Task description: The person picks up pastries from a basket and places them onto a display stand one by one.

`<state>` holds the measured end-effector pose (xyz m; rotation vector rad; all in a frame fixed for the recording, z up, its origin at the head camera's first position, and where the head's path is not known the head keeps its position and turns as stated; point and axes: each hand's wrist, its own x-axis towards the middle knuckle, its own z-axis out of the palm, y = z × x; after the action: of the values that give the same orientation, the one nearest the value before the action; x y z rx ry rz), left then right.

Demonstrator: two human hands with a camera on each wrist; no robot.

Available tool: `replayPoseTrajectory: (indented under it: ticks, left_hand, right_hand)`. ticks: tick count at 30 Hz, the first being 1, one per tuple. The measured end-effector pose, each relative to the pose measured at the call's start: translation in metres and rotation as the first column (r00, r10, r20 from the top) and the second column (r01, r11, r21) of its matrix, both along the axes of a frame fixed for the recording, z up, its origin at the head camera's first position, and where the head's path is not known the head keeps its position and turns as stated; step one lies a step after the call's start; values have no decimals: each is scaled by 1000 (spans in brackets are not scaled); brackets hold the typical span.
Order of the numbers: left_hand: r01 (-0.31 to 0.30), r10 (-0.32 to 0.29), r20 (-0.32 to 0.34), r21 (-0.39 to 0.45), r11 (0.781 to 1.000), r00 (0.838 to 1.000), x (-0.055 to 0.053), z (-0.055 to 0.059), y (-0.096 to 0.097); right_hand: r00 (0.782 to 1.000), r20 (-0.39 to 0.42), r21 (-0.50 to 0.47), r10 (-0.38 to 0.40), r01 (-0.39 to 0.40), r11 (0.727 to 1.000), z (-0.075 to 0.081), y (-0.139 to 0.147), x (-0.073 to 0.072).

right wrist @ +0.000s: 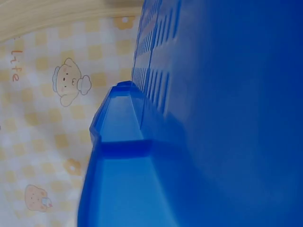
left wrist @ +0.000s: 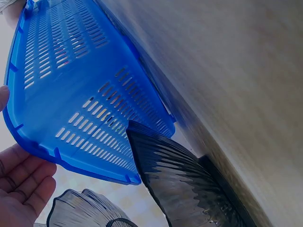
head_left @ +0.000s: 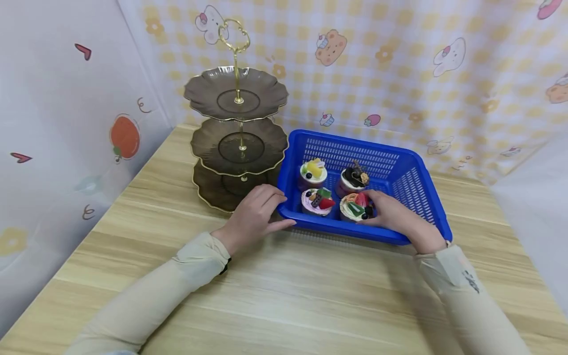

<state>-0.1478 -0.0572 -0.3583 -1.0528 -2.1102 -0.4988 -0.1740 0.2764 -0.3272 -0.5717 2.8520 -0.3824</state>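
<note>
A blue plastic basket (head_left: 341, 233) holds several cupcakes with decorated tops. My left hand (head_left: 255, 217) touches the basket's front left corner with spread thumb and fingers. From below in the left wrist view, the fingers (left wrist: 28, 182) lie loosely against the rim. Inside the basket, my right hand (head_left: 395, 212) pinches the front right cupcake (head_left: 353, 207), topped with strawberry and green pieces, between thumb and fingers. Next to it are a pink-cream cupcake (head_left: 316, 203), a yellow-topped cupcake (head_left: 312, 173) and a chocolate-topped cupcake (head_left: 352, 180). Only the basket wall (right wrist: 227, 118) fills the right wrist view.
Left of the basket stands a three-tier stand (head_left: 239, 148) with dark scalloped plates and a gold handle (head_left: 234, 34). Its lower plates reach close to the basket and left hand. The wooden table (head_left: 284, 296) backs onto a patterned curtain (head_left: 377, 64).
</note>
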Motion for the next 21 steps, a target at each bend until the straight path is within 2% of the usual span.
replayPoseTrajectory:
  ticks: [6,21]
  left_hand:
    - [-7,7,1,1,1000,1000,1,0,0]
    - [-4,4,3,4,1000,1000,0,0,1]
  right_hand:
    - [1000,20,-10,12,-11,1000,1,0,-1]
    - [1000,-14,-27,-5,4,1000,0,2,-2]
